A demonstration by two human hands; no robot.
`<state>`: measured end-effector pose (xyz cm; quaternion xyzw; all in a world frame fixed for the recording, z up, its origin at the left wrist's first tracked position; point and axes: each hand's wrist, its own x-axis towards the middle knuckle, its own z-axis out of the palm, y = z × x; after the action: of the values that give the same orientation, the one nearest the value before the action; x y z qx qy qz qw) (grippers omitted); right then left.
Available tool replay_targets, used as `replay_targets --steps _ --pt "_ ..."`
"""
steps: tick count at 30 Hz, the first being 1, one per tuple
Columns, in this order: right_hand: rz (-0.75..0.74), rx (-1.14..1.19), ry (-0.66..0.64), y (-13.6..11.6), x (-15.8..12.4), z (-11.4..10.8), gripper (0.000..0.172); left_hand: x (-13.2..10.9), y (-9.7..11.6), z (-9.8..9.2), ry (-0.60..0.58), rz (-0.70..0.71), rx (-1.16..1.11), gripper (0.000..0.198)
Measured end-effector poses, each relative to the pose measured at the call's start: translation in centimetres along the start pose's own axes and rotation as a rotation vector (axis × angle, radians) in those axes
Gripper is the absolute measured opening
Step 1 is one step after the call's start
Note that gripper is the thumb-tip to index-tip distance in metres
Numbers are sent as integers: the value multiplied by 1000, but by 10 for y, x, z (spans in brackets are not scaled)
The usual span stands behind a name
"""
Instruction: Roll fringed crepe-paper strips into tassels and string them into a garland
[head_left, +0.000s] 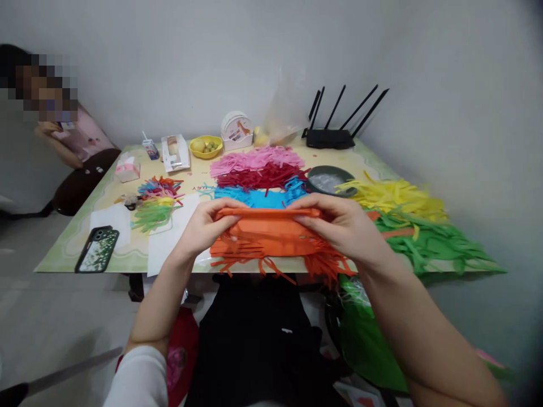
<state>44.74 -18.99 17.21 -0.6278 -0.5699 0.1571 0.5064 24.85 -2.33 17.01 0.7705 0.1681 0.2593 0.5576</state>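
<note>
Between my two hands stretches a folded orange paper sheet [271,227] with fringe-cut strips hanging toward me over the table's front edge. My left hand [214,223] pinches its left end, thumb below and fingers on top. At the right end, my right hand [335,223] grips it the same way. Just beyond lies blue fringed paper [258,198], partly hidden by the orange sheet. Farther back are dark red fringed paper [258,177] and pink fringed paper [254,160]. Yellow strips [403,195] and green strips [436,240] are heaped to the right of my right hand.
Left on the table [55,257] are a phone [97,249], white paper [163,246], a multicoloured fringe bundle [156,206] and a tissue pack [128,168]. A dark bowl [331,180], yellow fruit dish [206,147] and black router [330,138] stand farther back. A person [91,133] sits at far left.
</note>
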Motion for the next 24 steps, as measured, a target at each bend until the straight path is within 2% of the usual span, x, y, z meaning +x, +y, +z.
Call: replay_targets --steps 3,6,11,15,18,20,22,23,24 --pt "-20 136 8 7 -6 5 14 -6 -11 -2 13 26 -117 17" --pt "-48 205 -21 8 -7 7 17 -9 -14 -3 -38 72 -177 24" --pt "-46 188 -28 8 -2 5 17 -11 -5 -3 -33 103 -54 24" --pt "-124 97 -45 6 -1 4 19 -11 -2 0 -40 149 94 12" --pt "-190 -48 -16 3 -3 7 18 -11 -6 4 54 151 156 26" --pt "-210 -154 16 1 -5 10 17 -11 -8 6 116 174 208 23" --pt "-205 -251 57 -1 -7 13 8 -12 -8 7 121 199 281 15" --pt "-195 -292 77 -2 -8 15 5 -13 -7 8 108 205 324 21" --pt "-185 -324 95 -3 -9 16 11 -13 -6 8 88 205 368 24"
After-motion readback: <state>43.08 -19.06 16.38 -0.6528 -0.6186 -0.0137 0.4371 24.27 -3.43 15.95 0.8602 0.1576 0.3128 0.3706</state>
